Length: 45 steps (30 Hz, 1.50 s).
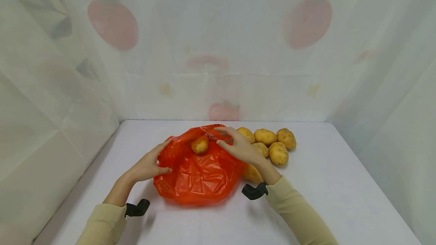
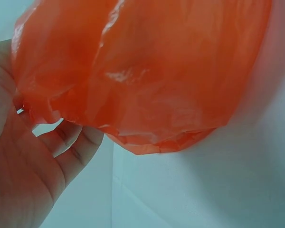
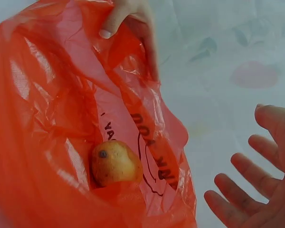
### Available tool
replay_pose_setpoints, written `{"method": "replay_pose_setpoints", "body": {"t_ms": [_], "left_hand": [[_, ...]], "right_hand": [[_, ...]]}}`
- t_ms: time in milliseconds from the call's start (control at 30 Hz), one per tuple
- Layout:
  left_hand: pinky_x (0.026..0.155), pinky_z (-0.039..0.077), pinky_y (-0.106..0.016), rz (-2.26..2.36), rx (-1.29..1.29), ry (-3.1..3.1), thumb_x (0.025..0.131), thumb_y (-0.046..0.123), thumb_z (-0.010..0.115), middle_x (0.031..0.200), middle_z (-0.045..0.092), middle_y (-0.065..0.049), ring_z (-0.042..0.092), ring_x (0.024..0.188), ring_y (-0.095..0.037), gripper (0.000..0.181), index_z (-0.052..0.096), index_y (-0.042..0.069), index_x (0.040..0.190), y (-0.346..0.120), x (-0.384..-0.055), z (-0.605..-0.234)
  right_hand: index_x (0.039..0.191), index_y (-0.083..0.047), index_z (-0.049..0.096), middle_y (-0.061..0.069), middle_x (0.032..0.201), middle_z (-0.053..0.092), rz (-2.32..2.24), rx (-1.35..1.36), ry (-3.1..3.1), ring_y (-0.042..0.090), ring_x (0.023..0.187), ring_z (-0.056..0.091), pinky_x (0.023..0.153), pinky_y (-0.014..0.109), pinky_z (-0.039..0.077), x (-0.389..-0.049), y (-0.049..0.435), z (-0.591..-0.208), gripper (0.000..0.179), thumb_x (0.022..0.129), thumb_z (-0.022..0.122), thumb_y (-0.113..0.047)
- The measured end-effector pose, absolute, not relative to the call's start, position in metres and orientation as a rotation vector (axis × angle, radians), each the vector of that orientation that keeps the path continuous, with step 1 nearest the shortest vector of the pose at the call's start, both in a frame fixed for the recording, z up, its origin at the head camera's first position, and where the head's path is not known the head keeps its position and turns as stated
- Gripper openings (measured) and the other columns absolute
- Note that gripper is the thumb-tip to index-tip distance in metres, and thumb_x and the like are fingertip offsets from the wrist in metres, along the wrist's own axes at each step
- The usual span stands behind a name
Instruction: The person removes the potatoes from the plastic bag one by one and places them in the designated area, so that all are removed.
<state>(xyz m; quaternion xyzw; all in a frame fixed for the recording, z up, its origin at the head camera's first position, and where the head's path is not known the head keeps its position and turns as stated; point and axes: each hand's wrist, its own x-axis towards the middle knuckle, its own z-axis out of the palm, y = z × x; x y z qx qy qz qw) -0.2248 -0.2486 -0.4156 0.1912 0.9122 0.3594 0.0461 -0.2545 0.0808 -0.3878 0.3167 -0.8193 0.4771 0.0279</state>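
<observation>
A red plastic bag with dark print lies with its mouth open on the table. Inside it sits one potato, which also shows in the right wrist view below the printed letters. My left hand holds the bag's left rim, thumb on the inner side and fingers outside, partly hidden by the plastic. Over the bag's right far side is my right hand, its fingers spread; in the right wrist view they stand apart from the bag and hold nothing.
Several loose potatoes lie to the right of the bag, one partly behind my right forearm. The white table is bordered by pale fabric walls with faded fruit prints at the back and sides.
</observation>
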Motion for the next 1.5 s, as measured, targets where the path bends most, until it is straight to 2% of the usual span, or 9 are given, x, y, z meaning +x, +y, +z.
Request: {"method": "replay_pose_setpoints", "body": {"t_ms": [200, 400, 533, 767, 1067, 1300, 1500], "left_hand": [[0.095, 0.040, -0.057, 1.088, 0.562, 2.792, 0.075, 0.017, 0.075, 0.148, 0.027, -0.013, 0.033, 0.129, -0.037, 0.093, 0.018, 0.025, 0.148, -0.250, -0.225, -0.416], [0.094, 0.041, -0.057, 1.083, 0.572, 2.797, 0.076, 0.016, 0.075, 0.147, 0.027, -0.015, 0.032, 0.129, -0.039, 0.093, 0.017, 0.023, 0.148, -0.250, -0.226, -0.414], [0.092, 0.044, -0.054, 1.084, 0.552, 2.795, 0.076, 0.014, 0.074, 0.147, 0.027, -0.013, 0.034, 0.128, -0.037, 0.093, 0.017, 0.024, 0.148, -0.249, -0.227, -0.411], [0.094, 0.041, -0.057, 1.072, 0.544, 2.801, 0.076, 0.014, 0.074, 0.147, 0.026, -0.015, 0.033, 0.129, -0.038, 0.092, 0.016, 0.022, 0.149, -0.247, -0.228, -0.408], [0.096, 0.039, -0.057, 1.089, 0.552, 2.802, 0.076, 0.013, 0.073, 0.148, 0.025, -0.016, 0.031, 0.130, -0.038, 0.094, 0.014, 0.020, 0.149, -0.245, -0.227, -0.410], [0.099, 0.034, -0.059, 1.105, 0.555, 2.804, 0.076, 0.014, 0.074, 0.149, 0.024, -0.016, 0.029, 0.131, -0.038, 0.097, 0.011, 0.016, 0.149, -0.244, -0.230, -0.414], [0.099, 0.035, -0.058, 1.120, 0.537, 2.796, 0.076, 0.011, 0.073, 0.149, 0.023, -0.016, 0.030, 0.131, -0.038, 0.098, 0.008, 0.014, 0.149, -0.242, -0.231, -0.415]], "right_hand": [[0.133, -0.007, 0.046, 0.013, 0.133, 0.049, 1.483, 0.926, -2.568, 0.032, 0.115, 0.053, 0.092, 0.046, 0.046, -0.260, 0.067, -0.385, 0.048, 0.091, 0.059, -0.025], [0.132, -0.010, 0.047, 0.007, 0.132, 0.049, 1.507, 0.832, -2.650, 0.026, 0.115, 0.053, 0.091, 0.040, 0.048, -0.265, 0.056, -0.387, 0.048, 0.090, 0.059, -0.029], [0.132, -0.011, 0.048, 0.006, 0.132, 0.049, 1.534, 0.818, -2.664, 0.026, 0.116, 0.053, 0.094, 0.038, 0.047, -0.268, 0.049, -0.391, 0.048, 0.090, 0.060, -0.029], [0.135, -0.011, 0.044, 0.009, 0.134, 0.049, 1.554, 0.817, -2.717, 0.029, 0.122, 0.048, 0.098, 0.041, 0.043, -0.275, 0.039, -0.402, 0.049, 0.091, 0.058, -0.028], [0.137, -0.012, 0.042, 0.005, 0.138, 0.044, 1.480, 0.768, -2.793, 0.026, 0.123, 0.045, 0.100, 0.041, 0.041, -0.281, 0.026, -0.416, 0.052, 0.091, 0.057, -0.033], [0.137, -0.013, 0.042, 0.008, 0.138, 0.044, 1.394, 0.695, -2.832, 0.024, 0.122, 0.043, 0.103, 0.042, 0.038, -0.286, 0.018, -0.428, 0.054, 0.090, 0.056, -0.035], [0.137, -0.013, 0.042, 0.009, 0.137, 0.044, 1.397, 0.629, -2.844, 0.025, 0.123, 0.043, 0.104, 0.042, 0.037, -0.292, 0.015, -0.438, 0.056, 0.089, 0.057, -0.037]]}}
